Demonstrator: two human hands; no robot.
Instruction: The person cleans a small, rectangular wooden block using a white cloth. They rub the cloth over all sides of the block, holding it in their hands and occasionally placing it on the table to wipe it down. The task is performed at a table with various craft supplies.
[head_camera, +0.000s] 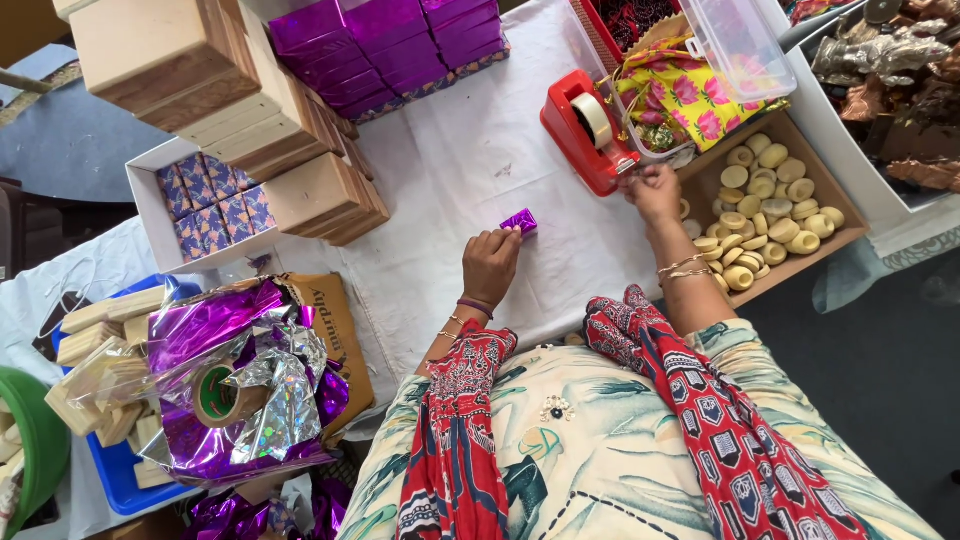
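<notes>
The left hand (490, 262) pinched a small purple foil-wrapped block (519, 221) at its fingertips, holding it down on the white table cloth (450, 170). Farther out and to the right, the right hand (655, 192) reached the red tape dispenser (585, 130), fingers closed at its cutting end; whether they gripped tape could not be told.

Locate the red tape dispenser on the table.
The red tape dispenser sits right of centre on the white cloth, at the right hand, beside the cardboard tray.
</notes>
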